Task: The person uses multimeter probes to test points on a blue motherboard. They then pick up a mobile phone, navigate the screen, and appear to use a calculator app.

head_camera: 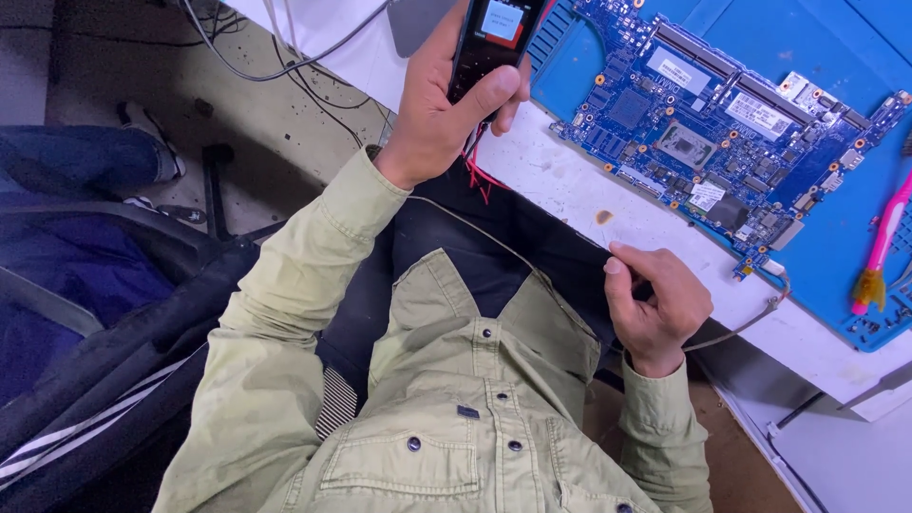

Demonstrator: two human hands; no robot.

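My left hand (439,109) is raised and grips a black hand-held device (489,38) with a small lit screen, my thumb lying across its lower front. Thin red wires (478,174) hang just below that hand. My right hand (655,304) rests at the near edge of the white table (570,185), fingers curled and pinched on a thin beige cable (746,326) that runs off toward a blue circuit board (722,123). The board lies flat on a blue work mat (836,275), beyond and to the right of both hands.
A pink-handled brush (881,242) lies on the mat at the right. Grey cables (275,66) trail over the concrete floor at the upper left. A dark chair and bag (85,313) sit at the left, beside another person's shoe (147,128).
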